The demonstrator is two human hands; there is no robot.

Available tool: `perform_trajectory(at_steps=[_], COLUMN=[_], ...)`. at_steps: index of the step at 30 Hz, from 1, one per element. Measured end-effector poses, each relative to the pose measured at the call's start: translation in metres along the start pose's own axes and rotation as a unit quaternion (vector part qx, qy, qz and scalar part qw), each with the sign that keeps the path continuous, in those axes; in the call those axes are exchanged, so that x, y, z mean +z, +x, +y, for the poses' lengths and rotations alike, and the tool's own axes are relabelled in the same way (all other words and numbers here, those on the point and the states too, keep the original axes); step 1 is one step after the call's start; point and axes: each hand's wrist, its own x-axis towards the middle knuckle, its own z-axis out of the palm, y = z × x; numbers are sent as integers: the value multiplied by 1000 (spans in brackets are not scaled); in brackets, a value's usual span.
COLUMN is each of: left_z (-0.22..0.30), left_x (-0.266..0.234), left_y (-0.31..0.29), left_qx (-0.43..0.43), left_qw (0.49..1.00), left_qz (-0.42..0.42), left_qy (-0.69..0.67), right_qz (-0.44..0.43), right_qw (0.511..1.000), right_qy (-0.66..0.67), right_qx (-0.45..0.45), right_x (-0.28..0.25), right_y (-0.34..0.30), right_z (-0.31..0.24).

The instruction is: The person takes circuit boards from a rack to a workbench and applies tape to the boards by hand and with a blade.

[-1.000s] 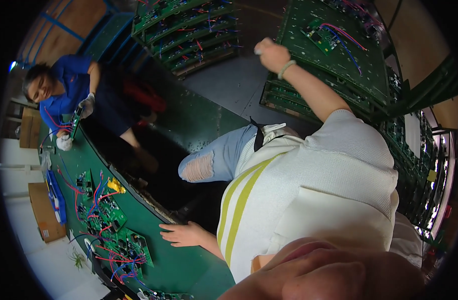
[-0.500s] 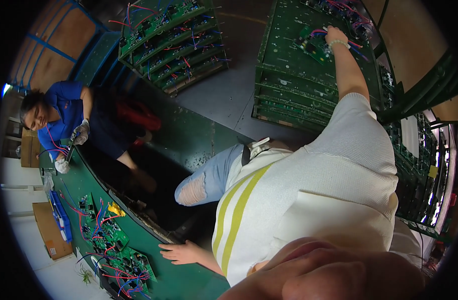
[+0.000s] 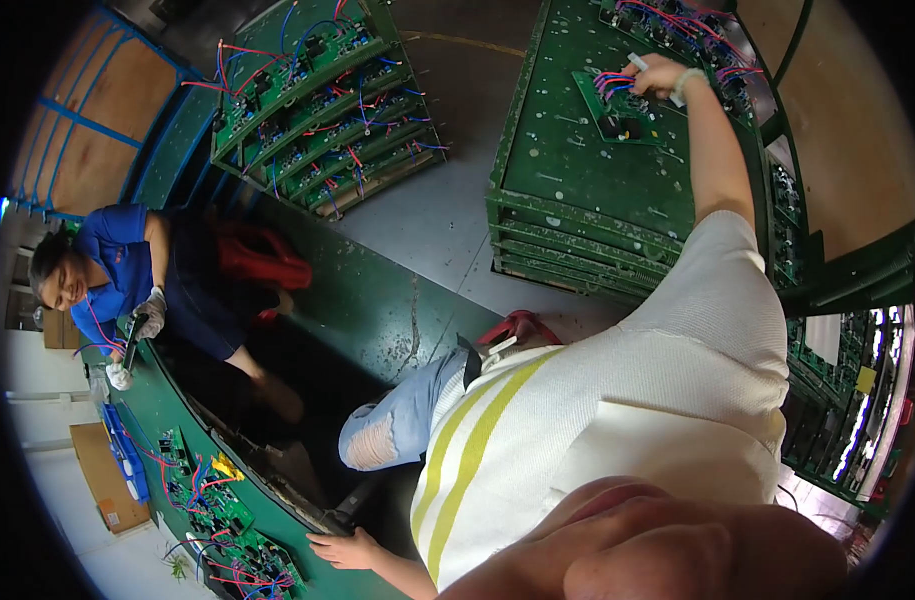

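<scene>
At the upper right my right hand [image 3: 659, 76] is closed round the red and blue wires [image 3: 613, 83] of a green circuit board [image 3: 620, 120]. A white, pen-like stick [image 3: 638, 62] pokes out by its fingers. The board is over the flat top of a green rack [image 3: 567, 160]; I cannot tell whether it touches. My left hand [image 3: 345, 549] rests on the edge of the green workbench [image 3: 322, 578] with its fingers apart and nothing in them. Further left on that bench lie several wired circuit boards [image 3: 217, 515].
Another rack [image 3: 307, 130] of wired boards stands at the upper left. Across the bench a co-worker in a blue shirt [image 3: 127, 250] and white gloves handles a dark part with wires. A blue tray [image 3: 125, 450] and a cardboard box [image 3: 107, 478] are at the far left.
The whole view has shifted a little. My right hand has turned with the circuit board, which now sits at a different angle. My left hand remains at the bench edge.
</scene>
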Motion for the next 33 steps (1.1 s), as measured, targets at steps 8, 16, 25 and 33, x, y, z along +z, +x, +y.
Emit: perform_trajectory(at_steps=[8,16,25,33], left_z=[1,5,7,9], left_x=[0,5,8,5], left_y=[0,10,17,14], left_qx=[-3,-37,-66,-77], left_qw=[1000,998,995,994], left_qz=[-4,-39,-64,-75], left_qy=[-6,16,47,30], right_qz=[363,361,254,313], right_qw=[894,879,843,911], right_qy=[-244,-264,-453,-265], right_qx=[95,167,141,-38], right_x=[-69,-49,-69,-105], right_y=[122,131,161,147], right_z=[98,78,100,115])
